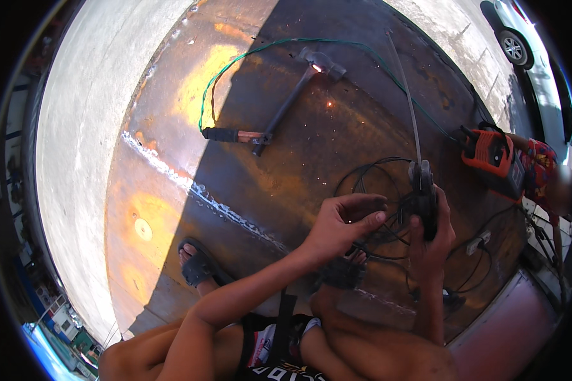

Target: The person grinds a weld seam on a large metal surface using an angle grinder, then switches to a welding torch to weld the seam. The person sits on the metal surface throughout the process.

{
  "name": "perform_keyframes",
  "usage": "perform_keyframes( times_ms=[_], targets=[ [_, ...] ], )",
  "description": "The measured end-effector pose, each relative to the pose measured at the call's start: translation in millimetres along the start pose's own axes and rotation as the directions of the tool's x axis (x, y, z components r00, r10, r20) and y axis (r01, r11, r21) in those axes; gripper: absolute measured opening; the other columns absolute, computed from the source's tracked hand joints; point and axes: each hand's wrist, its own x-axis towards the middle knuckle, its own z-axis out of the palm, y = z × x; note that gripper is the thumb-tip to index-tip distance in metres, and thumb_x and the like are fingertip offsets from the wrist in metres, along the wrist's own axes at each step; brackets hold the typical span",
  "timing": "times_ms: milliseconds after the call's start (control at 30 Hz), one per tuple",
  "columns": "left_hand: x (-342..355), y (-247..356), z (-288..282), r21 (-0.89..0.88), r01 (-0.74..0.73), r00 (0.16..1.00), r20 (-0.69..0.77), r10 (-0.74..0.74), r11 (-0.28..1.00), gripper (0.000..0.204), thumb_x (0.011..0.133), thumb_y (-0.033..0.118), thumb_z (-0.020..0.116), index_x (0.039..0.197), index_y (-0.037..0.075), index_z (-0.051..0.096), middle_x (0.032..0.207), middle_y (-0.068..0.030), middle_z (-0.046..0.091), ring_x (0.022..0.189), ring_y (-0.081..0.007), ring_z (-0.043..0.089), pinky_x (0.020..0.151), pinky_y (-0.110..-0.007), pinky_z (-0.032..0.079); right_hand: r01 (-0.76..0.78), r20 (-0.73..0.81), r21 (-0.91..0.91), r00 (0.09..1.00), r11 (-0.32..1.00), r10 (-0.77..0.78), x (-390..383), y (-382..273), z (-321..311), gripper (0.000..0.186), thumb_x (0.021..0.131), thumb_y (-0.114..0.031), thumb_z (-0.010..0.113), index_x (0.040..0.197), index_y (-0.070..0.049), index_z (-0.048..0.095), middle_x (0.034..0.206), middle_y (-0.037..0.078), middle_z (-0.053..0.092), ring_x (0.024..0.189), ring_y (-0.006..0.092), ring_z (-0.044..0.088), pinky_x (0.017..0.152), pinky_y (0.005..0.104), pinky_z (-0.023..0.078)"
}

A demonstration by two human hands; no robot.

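Observation:
My right hand (435, 235) grips a black electrode holder (424, 203). A long thin welding rod (410, 101) sticks out of its jaws toward the far side. Just left of the holder, my left hand (346, 222) is raised with its thumb and fingers apart and nothing visible between them. Beyond my hands, a dark metal hammer (286, 105) lies on a rusty steel plate (235, 190). A spot glows where its handle meets the head, with small sparks nearby. Touching the handle's near end is a copper-coloured clamp (251, 137) with a black grip and green cable (286, 40).
An orange and black welding machine (492, 162) stands at right, beside a person in a patterned garment (541, 165). Black cables (368, 174) coil beneath my hands. A power outlet block (478, 242) lies nearby. My sandalled feet (198, 263) rest on the plate. A white car (527, 38) is parked far right.

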Motion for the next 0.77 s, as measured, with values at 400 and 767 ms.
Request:
perform_keyframes(
  times_ms=[400,767],
  targets=[
    [-35,111,-47,0.123,-0.540,0.835,-0.050,0.549,0.833,0.048,0.108,0.039,0.061,0.137,0.001,0.061,0.113,-0.0107,0.069,0.103,-0.0252,0.069,0.088,-0.039,0.057,0.207,-0.011,-0.515,0.969,0.832,-0.248,78,14,-71,0.061,0.092,-0.008,0.078,0.149,-0.013,0.059,0.103,0.014,0.071,0.086,0.0325,0.074,0.073,0.0454,0.057],
    [-187,228,-3,-0.083,-0.604,0.704,0.410,0.579,0.793,0.023,0.083,0.010,0.088,0.102,0.019,0.080,0.095,0.0017,0.073,0.097,-0.0031,0.068,0.072,-0.024,0.058,0.462,0.261,-0.689,0.877,0.559,-0.404,197,25,-88,0.057,0.098,-0.026,0.072,0.153,-0.028,0.055,0.097,0.007,0.067,0.079,0.0310,0.072,0.068,0.0450,0.059]
  ],
)
